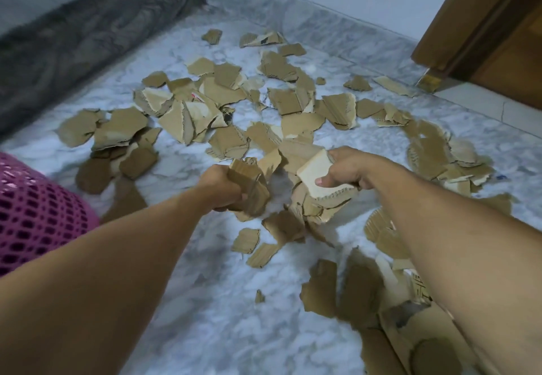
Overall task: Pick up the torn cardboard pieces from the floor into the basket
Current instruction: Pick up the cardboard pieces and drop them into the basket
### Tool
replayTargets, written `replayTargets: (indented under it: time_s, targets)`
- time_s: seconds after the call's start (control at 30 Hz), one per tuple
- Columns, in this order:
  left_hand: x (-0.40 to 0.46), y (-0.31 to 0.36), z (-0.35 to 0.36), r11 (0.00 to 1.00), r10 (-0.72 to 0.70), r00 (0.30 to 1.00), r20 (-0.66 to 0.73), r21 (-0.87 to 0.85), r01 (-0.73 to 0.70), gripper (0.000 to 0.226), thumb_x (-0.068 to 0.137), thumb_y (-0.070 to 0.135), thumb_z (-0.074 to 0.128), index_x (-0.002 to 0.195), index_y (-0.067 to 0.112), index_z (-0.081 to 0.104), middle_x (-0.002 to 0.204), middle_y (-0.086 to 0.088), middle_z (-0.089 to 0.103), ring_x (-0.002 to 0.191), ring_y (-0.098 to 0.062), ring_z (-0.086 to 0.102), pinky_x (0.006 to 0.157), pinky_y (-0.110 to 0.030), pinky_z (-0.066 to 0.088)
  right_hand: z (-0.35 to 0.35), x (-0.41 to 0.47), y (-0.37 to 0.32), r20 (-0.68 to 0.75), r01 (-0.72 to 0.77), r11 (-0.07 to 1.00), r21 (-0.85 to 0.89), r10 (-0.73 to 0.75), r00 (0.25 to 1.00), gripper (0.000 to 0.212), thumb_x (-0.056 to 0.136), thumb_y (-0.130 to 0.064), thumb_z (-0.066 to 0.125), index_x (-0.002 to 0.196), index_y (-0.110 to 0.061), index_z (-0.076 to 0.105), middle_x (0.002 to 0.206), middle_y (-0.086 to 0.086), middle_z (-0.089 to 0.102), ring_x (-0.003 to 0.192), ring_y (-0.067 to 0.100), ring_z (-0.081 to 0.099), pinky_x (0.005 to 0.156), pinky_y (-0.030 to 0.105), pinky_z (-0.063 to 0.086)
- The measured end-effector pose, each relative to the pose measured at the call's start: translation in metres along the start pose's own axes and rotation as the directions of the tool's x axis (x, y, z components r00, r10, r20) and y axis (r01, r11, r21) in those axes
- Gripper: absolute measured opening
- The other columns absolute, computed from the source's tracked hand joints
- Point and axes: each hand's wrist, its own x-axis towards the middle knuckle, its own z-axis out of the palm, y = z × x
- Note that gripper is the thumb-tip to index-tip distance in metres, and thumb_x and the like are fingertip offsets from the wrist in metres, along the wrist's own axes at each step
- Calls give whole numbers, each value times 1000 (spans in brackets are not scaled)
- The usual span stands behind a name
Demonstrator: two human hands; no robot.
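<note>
Torn cardboard pieces (pixel 225 93) strewn across the marble floor (pixel 205 316), thickest in a band through the middle, thinner toward the far wall and its stone skirting (pixel 322 31). More scraps at the lower right, among them a larger flattened sheet (pixel 410 333) partly hidden under the right forearm.

Left hand (pixel 220 185) reaching forward from the lower left, forearm long and nearly straight, wrist turned slightly inward, fingers curled tight round a thick stack of brown pieces (pixel 249 187). Stack gripped upright, corrugated edges showing at top and side, lifted off the floor or barely grazing it; hard to tell which.

Right hand (pixel 349 169) coming in from the lower right, forearm angled across the corner, knuckles up. Thumb (pixel 322 181) pressed on the face of a pale, cream-coloured piece (pixel 315 173), fingers wrapped over its far edge, pinching it along with a few brown scraps beneath. That bundle sitting on a small heap (pixel 316 204) directly under the hand. Hands level with each other, close together but apart, a patch of bare floor between them.

Pink mesh basket (pixel 35 213) at the left edge, just beside the left forearm, only part of its wall in sight; contents not visible.

Dark furry bed covering (pixel 73 37) along the upper left, wooden door (pixel 484 22) at the upper right.
</note>
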Motion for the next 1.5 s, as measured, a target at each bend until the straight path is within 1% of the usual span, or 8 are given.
replayTargets:
  time_s: [0.3, 0.47, 0.67, 0.9, 1.03, 1.3, 1.43, 1.5]
  targets:
    - [-77, -4, -114, 997, 67, 991, -117, 30, -64, 25, 80, 8, 73, 95, 8, 54, 83, -9, 56, 61, -19, 56, 41, -24, 47, 6, -74, -93, 27, 106, 994, 3, -106, 994, 44, 81, -8, 77, 118, -10, 52, 115, 8, 62, 105, 24, 62, 90, 34, 50]
    - [-141, -6, -188, 996, 83, 980, -182, -16, -88, 24, 82, 9, 70, 100, 7, 54, 89, -14, 62, 60, -23, 62, 50, -32, 54, 13, -129, -166, 39, 224, 973, -62, -221, 974, 54, 76, -11, 79, 122, -7, 52, 111, 19, 69, 90, 28, 70, 80, 41, 49]
    - [-212, -27, -265, 988, 126, 936, -329, -42, -148, 23, 84, 7, 68, 103, 4, 56, 89, -13, 62, 65, -22, 62, 46, -28, 48, 37, -195, -260, 36, 399, 881, -254, -404, 914, 31, 81, -21, 78, 98, -6, 55, 75, 15, 61, 61, 24, 56, 48, 25, 42]
    - [-255, -86, -326, 998, 17, 911, -411, -42, -37, 16, 88, 11, 64, 102, 6, 59, 98, -15, 65, 70, -25, 66, 47, -29, 53, 95, -237, -349, 72, 536, 806, -252, -536, 841, 31, 76, -19, 82, 90, -4, 59, 84, 16, 61, 76, 29, 61, 67, 41, 52]
    - [-265, -124, -354, 998, -56, 887, -458, -37, 44, 19, 91, 14, 60, 108, 6, 56, 100, -15, 62, 71, -25, 65, 41, -26, 49, 137, -245, -390, 87, 567, 811, -146, -561, 824, 25, 83, -14, 76, 79, -7, 53, 63, 9, 54, 51, 21, 51, 49, 27, 44]
    - [-256, -200, -366, 989, -150, 825, -544, -84, 125, 34, 89, 13, 65, 119, 6, 50, 90, -9, 56, 70, -24, 63, 45, -31, 54, 233, -230, -421, 96, 608, 773, -180, -602, 793, 45, 82, -24, 78, 112, 4, 59, 89, 15, 64, 77, 28, 64, 62, 36, 57]
    - [-241, -224, -359, 986, -149, 829, -538, -15, 167, 70, 79, 43, 73, 133, 9, 44, 123, -10, 54, 107, -30, 57, 80, -43, 57, 261, -217, -414, -23, 617, 734, -285, -649, 761, 65, 82, -39, 76, 130, -2, 52, 129, 16, 57, 115, 33, 57, 93, 40, 53]
    - [-237, -232, -358, 972, -128, 809, -574, 89, 217, 69, 78, 49, 72, 129, 7, 51, 127, -12, 56, 113, -31, 55, 91, -38, 50, 263, -214, -407, -144, 616, 715, -330, -683, 716, 54, 83, -33, 75, 127, -8, 55, 131, 15, 57, 119, 32, 55, 93, 35, 48]
